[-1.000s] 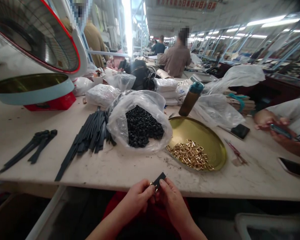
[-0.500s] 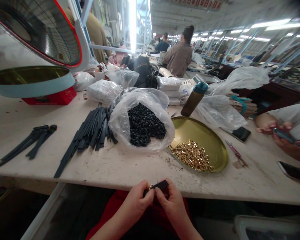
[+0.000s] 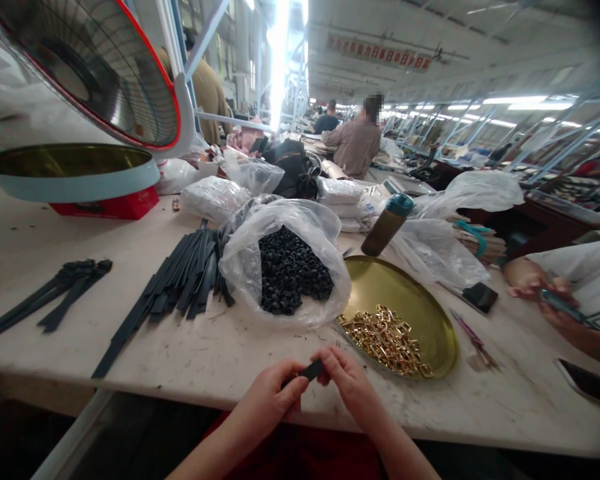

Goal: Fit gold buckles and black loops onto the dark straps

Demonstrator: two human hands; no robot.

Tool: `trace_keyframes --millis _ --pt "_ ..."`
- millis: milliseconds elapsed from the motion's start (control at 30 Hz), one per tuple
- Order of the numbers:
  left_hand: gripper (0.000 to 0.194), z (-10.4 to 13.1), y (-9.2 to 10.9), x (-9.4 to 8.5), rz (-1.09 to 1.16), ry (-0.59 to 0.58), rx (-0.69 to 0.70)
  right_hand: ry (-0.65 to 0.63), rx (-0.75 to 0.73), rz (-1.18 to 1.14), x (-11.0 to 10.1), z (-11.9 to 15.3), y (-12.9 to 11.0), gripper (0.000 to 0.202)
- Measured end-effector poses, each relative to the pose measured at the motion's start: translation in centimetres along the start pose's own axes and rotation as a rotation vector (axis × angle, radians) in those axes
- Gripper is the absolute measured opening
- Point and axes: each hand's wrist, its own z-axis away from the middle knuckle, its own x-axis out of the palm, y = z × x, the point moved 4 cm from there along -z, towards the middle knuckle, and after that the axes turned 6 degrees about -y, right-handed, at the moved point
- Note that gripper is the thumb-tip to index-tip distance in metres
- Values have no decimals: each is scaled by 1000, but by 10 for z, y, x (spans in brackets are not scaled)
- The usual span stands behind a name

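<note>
Left hand [image 3: 273, 390] and right hand [image 3: 347, 377] have moved inward over the near edge of the worktop [image 3: 180, 353], and the glint of gold seen between them half a second ago no longer shows. Far out to the left of the hands lies a small bunch of dark strips [image 3: 55, 293]; closer, ahead and left, a larger fan of strips [image 3: 190, 267] lies flat, looking thin and bendable. Almost straight ahead, an open plastic bag [image 3: 240, 267] holds many black loops [image 3: 290, 277].

The left hand pinches one end of a short black strip [image 3: 313, 370] between thumb and fingers, while the right hand's fingers close on its other end; the strip spans the gap between them. It should be very light, pliable yet firm enough to keep its shape, hardly fragile, and best pinched by its ends. Ahead and right of the hands, a gold tray [image 3: 375, 280] carries a heap of small metal pieces [image 3: 387, 340], probably hard, slick and easiest picked up with fingertips.
</note>
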Motion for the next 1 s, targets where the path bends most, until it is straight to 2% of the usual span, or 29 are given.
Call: trace_keyframes --millis 100,200,333,433,533,600,667,733,833,1000 --pt "32 -11 -9 -7 114 93 -119 174 -95 446 -35 -35 -6 36" --pt "33 -15 -10 -11 264 154 -160 211 -128 697 -50 -71 -11 23" --pt "31 -12 -4 -14 417 165 -218 185 -109 871 -42 -113 -13 17" --pt "32 -8 0 -16 465 166 -277 186 -84 965 -34 -131 -11 12" --pt "32 -4 2 -17 504 163 -309 184 -88 1005 -32 -131 -12 12" --pt "32 -1 3 -17 526 159 -306 181 -112 1015 -33 -119 -14 14" --pt "34 2 5 -15 546 148 -289 169 -135 874 -32 -99 -16 15" --pt "37 6 6 -13 563 135 -275 132 -108 534 -29 -74 -13 17" --pt "39 13 8 -7 572 105 -246 63 37 10 -15 -37 -1 24" --pt "37 26 13 3 569 75 -228 84 213 -501 9 1 12 29"
